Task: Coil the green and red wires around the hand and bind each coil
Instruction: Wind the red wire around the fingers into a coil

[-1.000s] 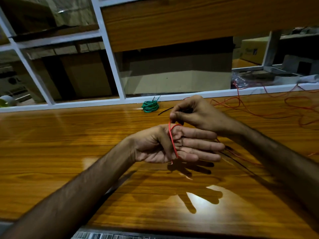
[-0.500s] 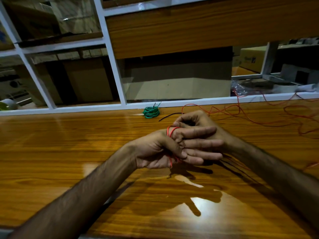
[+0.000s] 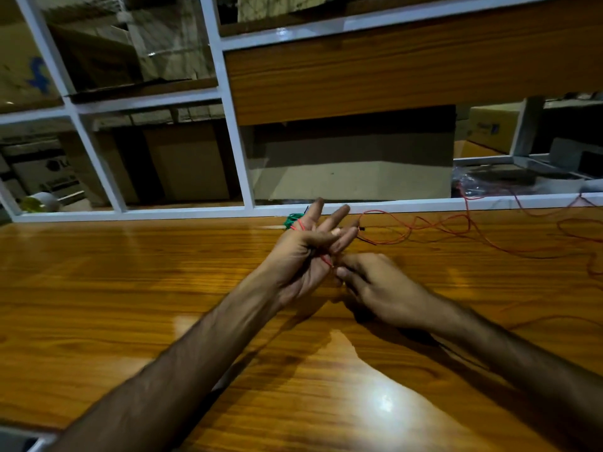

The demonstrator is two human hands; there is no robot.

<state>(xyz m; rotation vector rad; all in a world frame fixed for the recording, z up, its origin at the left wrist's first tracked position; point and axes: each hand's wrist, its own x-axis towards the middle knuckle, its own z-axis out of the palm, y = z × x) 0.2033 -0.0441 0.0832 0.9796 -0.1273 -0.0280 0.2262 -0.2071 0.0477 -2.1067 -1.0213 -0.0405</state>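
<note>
Both forearms reach in from the near edge over a glossy wooden table (image 3: 130, 288), which shows a bright glare patch near the person. The right hand (image 3: 375, 288) lies low over the tabletop, palm down, its fingers curled and its fingertips (image 3: 341, 274) meeting at the red wire (image 3: 424, 228) just beside the left palm; they seem to pinch the strand, though motion blur hides the exact grip. The left hand (image 3: 303, 256) is raised just beyond it, fingers straight, slightly spread and pointing away from the camera. A few turns of red wire cross its palm and loop round the base of the fingers. The loose length of the same wire trails off to the right in slack curves across the far part of the table. Behind the left fingers, partly hidden, the green wire coil (image 3: 291, 220) rests on the table near its far edge. Past that stands a white-framed shelving unit (image 3: 244, 177) holding cardboard boxes (image 3: 355, 177)
</note>
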